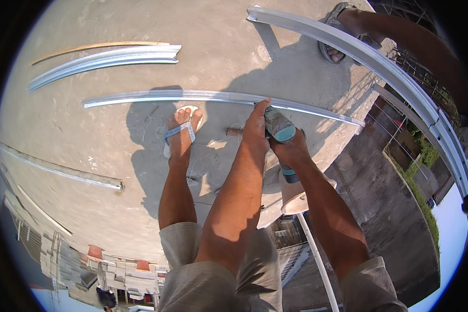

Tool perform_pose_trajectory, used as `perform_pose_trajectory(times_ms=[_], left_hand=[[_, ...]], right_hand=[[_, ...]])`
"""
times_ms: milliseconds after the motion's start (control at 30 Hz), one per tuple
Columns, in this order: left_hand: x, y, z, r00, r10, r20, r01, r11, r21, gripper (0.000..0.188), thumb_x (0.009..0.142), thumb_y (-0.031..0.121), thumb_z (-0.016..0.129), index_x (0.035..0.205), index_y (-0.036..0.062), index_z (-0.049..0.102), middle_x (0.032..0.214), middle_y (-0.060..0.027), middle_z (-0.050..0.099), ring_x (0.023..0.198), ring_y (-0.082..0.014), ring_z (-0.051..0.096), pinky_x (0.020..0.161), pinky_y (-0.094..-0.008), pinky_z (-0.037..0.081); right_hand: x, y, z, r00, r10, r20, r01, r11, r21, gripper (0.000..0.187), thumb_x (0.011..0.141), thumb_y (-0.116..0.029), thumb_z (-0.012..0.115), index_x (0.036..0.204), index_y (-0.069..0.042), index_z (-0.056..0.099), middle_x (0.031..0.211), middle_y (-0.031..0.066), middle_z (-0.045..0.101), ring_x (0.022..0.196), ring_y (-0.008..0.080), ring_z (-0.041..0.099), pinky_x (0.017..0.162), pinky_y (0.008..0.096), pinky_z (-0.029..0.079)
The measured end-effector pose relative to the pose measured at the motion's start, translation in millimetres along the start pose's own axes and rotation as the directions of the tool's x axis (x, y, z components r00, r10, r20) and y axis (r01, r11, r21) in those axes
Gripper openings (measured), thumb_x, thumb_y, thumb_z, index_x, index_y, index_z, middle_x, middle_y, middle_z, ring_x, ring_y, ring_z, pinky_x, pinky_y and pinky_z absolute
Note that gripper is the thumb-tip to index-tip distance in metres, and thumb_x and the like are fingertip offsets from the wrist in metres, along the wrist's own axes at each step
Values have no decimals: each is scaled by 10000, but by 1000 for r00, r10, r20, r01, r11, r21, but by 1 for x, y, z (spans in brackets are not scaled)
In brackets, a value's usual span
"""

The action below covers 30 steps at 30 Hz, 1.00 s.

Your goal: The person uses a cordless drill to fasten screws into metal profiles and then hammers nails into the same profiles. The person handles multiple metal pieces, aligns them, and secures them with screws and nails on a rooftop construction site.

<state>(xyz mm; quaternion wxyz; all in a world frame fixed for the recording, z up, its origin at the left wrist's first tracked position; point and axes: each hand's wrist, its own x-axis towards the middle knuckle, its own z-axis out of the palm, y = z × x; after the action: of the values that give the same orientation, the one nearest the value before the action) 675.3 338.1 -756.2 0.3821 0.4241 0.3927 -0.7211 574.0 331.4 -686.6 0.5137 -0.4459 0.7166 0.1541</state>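
Note:
My right hand [292,148] is wrapped round the handle of a dusty teal-and-dark cordless drill [280,125]. Against the drill's front end, my left hand [256,125] is closed, its far fingers partly hidden. The drill's nose is close to a long silvery metal channel [192,95] lying across the concrete; whether a bit touches it is hidden. My left foot [181,130], in a blue-strapped sandal, stands just on the near side of that channel. A thin pale string [209,148] and a small brown mesh-like piece [234,131] lie between the foot and my hands.
Another person's sandalled foot [334,39] stands at the far right, beside a long raised metal beam [348,44]. More channels [109,57] and a strip [62,169] lie to the left. The concrete slab [88,125] ends at right above lower ground. A white pole [318,262] slants nearby.

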Motion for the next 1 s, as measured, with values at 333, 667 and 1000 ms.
perform_pose_trajectory(times_ms=[333, 667, 1000], left_hand=[[2, -9, -5, 999, -35, 8, 36, 986, -165, 314, 783, 297, 726, 954, 94, 559, 784, -67, 563, 700, -239, 608, 681, -403, 539], [3, -7, -2, 1000, -24, 18, 27, 973, -229, 304, 802, 297, 715, 947, 68, 576, 793, -116, 626, 702, -244, 641, 672, -388, 564], [23, -4, -15, 998, -29, 56, 43, 963, -266, 329, 810, 289, 713, 983, 59, 554, 809, -137, 631, 724, -262, 653, 672, -397, 578]], right_hand=[[4, 25, 4, 959, -281, -23, 277, 954, -111, 639, 747, -161, 777, 1323, -108, 506, 983, 209, 705, 990, 418, 671, 826, 452, 549], [5, 0, -9, 988, -144, 57, 153, 966, -210, 333, 815, -82, 703, 1130, -3, 631, 1017, 155, 710, 958, 246, 702, 824, 345, 535], [20, -3, -1, 984, -165, 63, 176, 943, -284, 540, 752, -166, 743, 1253, -97, 554, 974, 217, 706, 962, 411, 678, 829, 458, 542]])
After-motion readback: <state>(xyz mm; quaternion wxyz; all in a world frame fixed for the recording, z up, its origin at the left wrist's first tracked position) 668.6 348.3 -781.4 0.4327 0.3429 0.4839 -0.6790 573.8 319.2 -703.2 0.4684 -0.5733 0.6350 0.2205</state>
